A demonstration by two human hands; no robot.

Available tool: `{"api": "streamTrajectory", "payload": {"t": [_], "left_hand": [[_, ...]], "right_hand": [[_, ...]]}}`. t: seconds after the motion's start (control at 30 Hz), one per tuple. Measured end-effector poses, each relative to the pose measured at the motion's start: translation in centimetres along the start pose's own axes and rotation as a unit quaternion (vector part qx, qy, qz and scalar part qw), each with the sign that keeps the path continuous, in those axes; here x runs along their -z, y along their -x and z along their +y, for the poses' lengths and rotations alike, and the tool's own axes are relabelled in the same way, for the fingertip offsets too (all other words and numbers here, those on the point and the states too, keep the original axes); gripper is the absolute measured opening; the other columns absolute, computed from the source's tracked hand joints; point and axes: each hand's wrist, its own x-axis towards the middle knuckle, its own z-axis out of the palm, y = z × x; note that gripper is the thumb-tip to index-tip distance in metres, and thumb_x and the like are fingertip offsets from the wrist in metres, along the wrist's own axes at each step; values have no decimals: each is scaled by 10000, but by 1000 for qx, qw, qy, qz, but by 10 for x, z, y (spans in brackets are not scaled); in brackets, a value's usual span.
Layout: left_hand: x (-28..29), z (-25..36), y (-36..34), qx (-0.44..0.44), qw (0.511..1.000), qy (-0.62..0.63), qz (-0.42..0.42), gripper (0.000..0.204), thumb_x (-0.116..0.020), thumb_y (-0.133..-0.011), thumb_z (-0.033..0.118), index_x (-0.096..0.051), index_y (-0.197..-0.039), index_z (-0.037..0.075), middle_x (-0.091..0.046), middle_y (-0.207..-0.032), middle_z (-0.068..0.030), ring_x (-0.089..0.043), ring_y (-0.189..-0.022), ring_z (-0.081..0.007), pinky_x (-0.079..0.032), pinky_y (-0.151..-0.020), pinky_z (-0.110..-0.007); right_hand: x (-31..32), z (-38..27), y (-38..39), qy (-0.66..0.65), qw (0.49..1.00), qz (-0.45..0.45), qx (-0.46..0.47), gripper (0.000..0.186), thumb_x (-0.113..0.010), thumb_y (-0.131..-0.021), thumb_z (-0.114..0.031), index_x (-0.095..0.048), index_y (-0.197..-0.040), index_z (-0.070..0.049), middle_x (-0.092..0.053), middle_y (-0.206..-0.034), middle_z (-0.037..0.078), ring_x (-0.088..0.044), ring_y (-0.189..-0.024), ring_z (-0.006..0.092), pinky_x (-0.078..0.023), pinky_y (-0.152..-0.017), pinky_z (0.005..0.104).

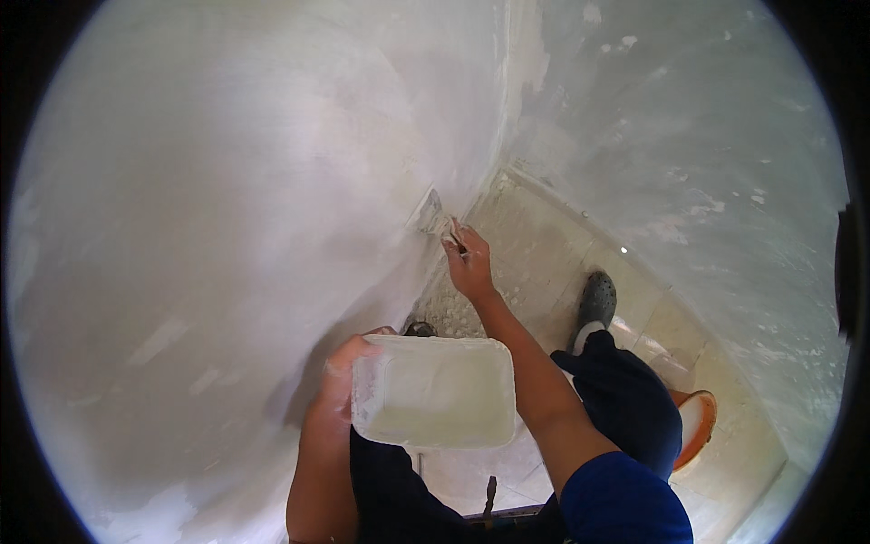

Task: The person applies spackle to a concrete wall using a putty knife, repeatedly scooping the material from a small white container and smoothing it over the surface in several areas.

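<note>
The right hand (471,263) grips a putty knife (429,215), its blade pressed flat against the white wall (227,227) near the room's corner. The left hand (340,376) clasps a white rectangular tray (435,392) by its left edge, held above the tiled floor (544,245).
</note>
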Motion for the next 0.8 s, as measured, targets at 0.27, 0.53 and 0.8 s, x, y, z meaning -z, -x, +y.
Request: {"api": "streamTrajectory", "payload": {"t": [0.27, 0.53, 0.8], "left_hand": [[-19, 3, -2, -25, 996, -10, 79, 301, -574, -820, 290, -644, -993, 55, -651, -876, -67, -637, -803, -206, -520, -768, -358], [-30, -4, 4, -92, 990, 45, 94, 312, -575, -818, 298, -634, -1005, 56, -652, -906, -74, -636, -825, -221, -526, -776, -361], [-43, -23, 9, -139, 976, 88, 144, 389, -555, -836, 307, -639, -1100, 34, -664, -1005, -107, -641, -933, -259, -534, -841, -389]], "right_hand": [[-5, 71, 66, 92, 995, 9, -29, 395, -623, -999, -79, -592, -1372, 49, -596, -930, 200, -579, -797, 323, -482, -732, 401], [3, 8, 40, -11, 992, 96, -84, 440, -601, -1036, -123, -536, -1445, 24, -641, -1083, 193, -605, -917, 273, -501, -792, 369], [-54, -19, 53, -78, 986, 54, -137, 503, -625, -1013, -94, -498, -1489, 6, -640, -1187, 197, -629, -985, 291, -519, -834, 368]]}}
